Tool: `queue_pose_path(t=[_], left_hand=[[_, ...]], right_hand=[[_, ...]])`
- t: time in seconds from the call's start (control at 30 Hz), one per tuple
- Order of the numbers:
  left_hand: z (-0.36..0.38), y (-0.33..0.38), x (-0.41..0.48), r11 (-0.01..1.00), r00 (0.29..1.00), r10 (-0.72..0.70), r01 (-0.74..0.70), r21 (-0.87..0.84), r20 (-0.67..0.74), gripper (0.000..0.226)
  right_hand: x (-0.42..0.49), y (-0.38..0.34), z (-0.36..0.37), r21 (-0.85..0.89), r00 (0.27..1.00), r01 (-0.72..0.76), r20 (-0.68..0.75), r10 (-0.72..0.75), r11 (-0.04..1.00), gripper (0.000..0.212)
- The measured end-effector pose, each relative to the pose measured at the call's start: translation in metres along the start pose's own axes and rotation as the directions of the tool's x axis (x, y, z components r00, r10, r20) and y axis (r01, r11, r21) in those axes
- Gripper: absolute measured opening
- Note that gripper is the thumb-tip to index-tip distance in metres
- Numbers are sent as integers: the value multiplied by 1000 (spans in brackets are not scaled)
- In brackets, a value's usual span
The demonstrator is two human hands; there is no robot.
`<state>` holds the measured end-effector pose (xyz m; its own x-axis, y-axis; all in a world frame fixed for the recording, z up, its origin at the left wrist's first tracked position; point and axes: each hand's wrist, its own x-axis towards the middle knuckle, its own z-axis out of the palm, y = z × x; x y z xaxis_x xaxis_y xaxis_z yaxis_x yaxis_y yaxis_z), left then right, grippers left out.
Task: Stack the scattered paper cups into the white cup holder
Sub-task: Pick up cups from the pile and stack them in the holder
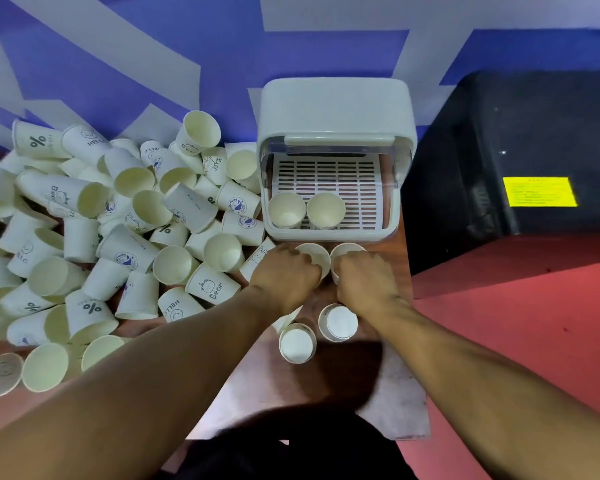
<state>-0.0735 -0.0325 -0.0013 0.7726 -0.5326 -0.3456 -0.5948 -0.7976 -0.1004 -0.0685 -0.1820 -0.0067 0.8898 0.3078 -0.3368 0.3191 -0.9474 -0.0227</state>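
Note:
The white cup holder (pixel 336 109) stands at the back of the wooden table, its clear lid up, with two upright cups (pixel 286 209) (pixel 325 208) on its slotted tray. Just in front of it, my left hand (pixel 286 277) grips an upright paper cup (pixel 314 256) and my right hand (pixel 366 282) grips another upright cup (pixel 345 251) beside it. Nearer to me, two cups (pixel 338 322) (pixel 297 342) stand upside down on the table. A big heap of scattered printed paper cups (pixel 118 230) covers the table's left side.
A black box (pixel 520 150) with a yellow label sits to the right of the holder. The wooden table (pixel 385 393) ends at the right over a red floor (pixel 534 306). A blue and white wall rises behind.

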Motion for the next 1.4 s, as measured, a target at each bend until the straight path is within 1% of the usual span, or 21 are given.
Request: queue_pose_path(t=[0.1,0.2,0.33,0.4,0.47,0.57,0.67,0.93,1.07,1.17,1.27,1.33,1.4], left_hand=[[-3,-7,0,998,995,19,-25,-60,-100,27],[-7,-18,-3,997,964,65,-70,-14,-257,25],[-17,-35,-9,997,859,0,-37,-62,-512,19],[-23,-44,-11,994,816,-49,-14,-104,-577,17],[-27,-52,-11,990,785,-102,17,-143,-611,17],[-29,-63,-12,979,770,-176,70,-193,-613,18],[-30,-68,-10,968,773,-238,139,-209,-588,17],[-20,-75,7,959,808,-268,171,-227,-525,13],[-11,-76,16,956,835,-272,178,-232,-478,14],[-2,-76,21,956,862,-264,175,-234,-433,14],[4,-79,25,959,889,-260,192,-209,-377,9],[7,-80,29,962,911,-251,198,-186,-327,7],[11,-80,33,962,926,-250,205,-179,-283,11]], right_hand=[[-4,-2,-14,10,998,-18,-65,18,1000,19],[-10,-4,-33,-2,980,-25,-198,24,1000,13],[-10,-5,-64,53,962,-3,-274,17,999,17],[-6,-7,-74,62,939,-6,-344,27,998,18],[1,-7,-78,63,911,-5,-410,31,998,15],[13,-4,-79,76,874,8,-485,30,997,9],[25,-2,-77,82,863,14,-505,29,997,6],[53,0,-61,104,907,23,-420,22,994,7],[64,1,-50,92,931,18,-364,17,996,6],[70,2,-38,93,941,21,-339,12,995,8],[77,4,-28,108,944,41,-329,-3,993,2],[82,5,-22,129,940,58,-340,-11,990,9],[86,6,-18,127,942,70,-335,-24,989,15]])
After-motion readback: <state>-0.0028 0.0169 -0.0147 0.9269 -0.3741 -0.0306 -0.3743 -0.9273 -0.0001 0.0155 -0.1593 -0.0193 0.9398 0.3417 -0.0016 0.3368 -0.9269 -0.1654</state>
